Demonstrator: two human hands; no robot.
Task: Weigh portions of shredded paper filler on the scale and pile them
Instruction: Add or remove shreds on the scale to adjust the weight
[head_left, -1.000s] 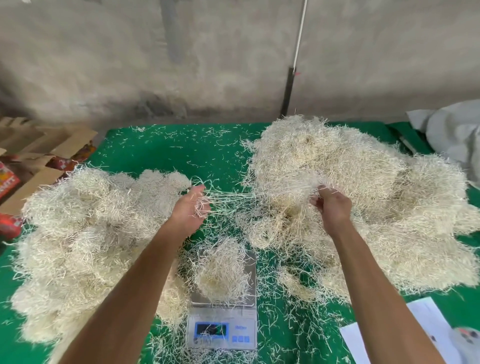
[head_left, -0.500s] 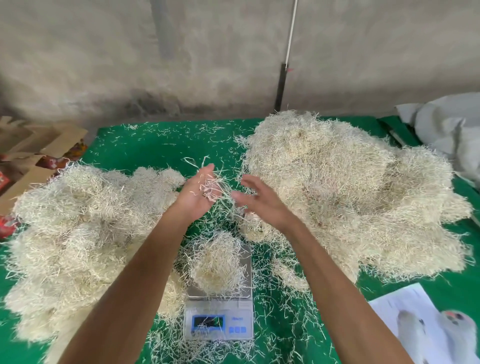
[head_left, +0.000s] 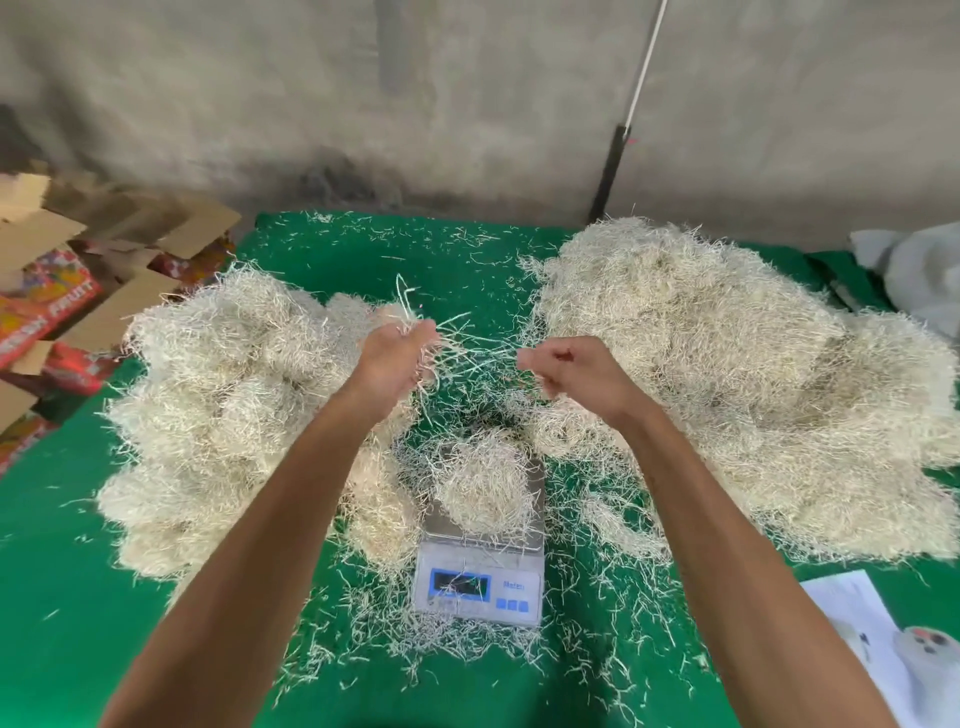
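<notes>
a person's two bare forearms reach up from the bottom of the frame over a green-covered desk (head_left: 322, 670) strewn with loose strands. just left of centre, the left hand (head_left: 390, 358) grips a small tuft of shredded paper filler (head_left: 415, 325), fingers curled round it, strands sticking up and trailing to the right. just right of centre, the right hand (head_left: 569, 371) has its fingers curled and appears to pinch a few thin strands that stretch across from the tuft; the strands are fine, so this is not certain.

below the hands, in the lower middle, a small digital scale (head_left: 480, 587) carries a rounded portion (head_left: 480, 486) of filler on its platform. its blue display is too small to read.

at the left of the frame lies a wide, lumpy weighed pile (head_left: 208, 415), seemingly made of many portions. at the right lies a larger, looser supply heap (head_left: 727, 374). flattened cardboard boxes (head_left: 78, 270) sit at the far left edge, and a sheet of paper (head_left: 857, 623) at the lower right corner.

judging by this, many portions are already done. the portion on the scale seems to be mid-adjustment, with the hands likely teasing off a little more to add. much filler is left to weigh.
</notes>
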